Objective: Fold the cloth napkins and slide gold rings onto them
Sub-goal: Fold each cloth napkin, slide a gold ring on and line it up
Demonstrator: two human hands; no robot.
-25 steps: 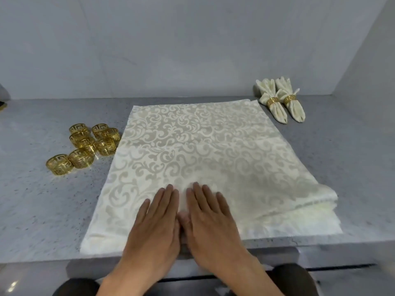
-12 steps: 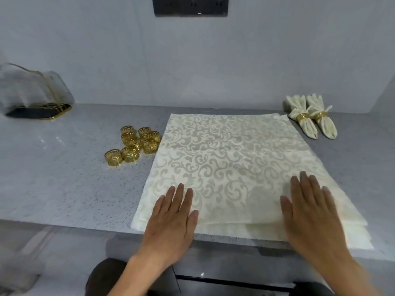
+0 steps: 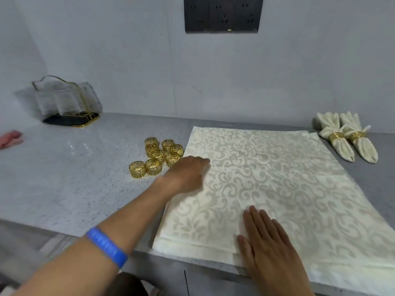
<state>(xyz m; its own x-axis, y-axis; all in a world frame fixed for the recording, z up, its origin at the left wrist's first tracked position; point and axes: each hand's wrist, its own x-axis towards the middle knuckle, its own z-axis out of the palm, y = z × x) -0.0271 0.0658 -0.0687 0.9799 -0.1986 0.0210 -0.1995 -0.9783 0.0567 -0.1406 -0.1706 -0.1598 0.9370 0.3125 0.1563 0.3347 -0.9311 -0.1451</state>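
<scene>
Lying flat on the grey counter (image 3: 64, 178), the cream napkin (image 3: 267, 184), layers overhanging the near edge. Pressing it down near the front, the right hand (image 3: 269, 244), fingers straight and spread. Reaching over its left edge, the left hand (image 3: 188, 174), blurred, probably relaxed and holding nothing. Sitting just beside that hand, the loose gold rings (image 3: 157, 158). Risking a knocked ring rolling off, or the stacked layers slipping out of line under uneven pressure. Waiting far right, two finished napkins (image 3: 346, 138).
</scene>
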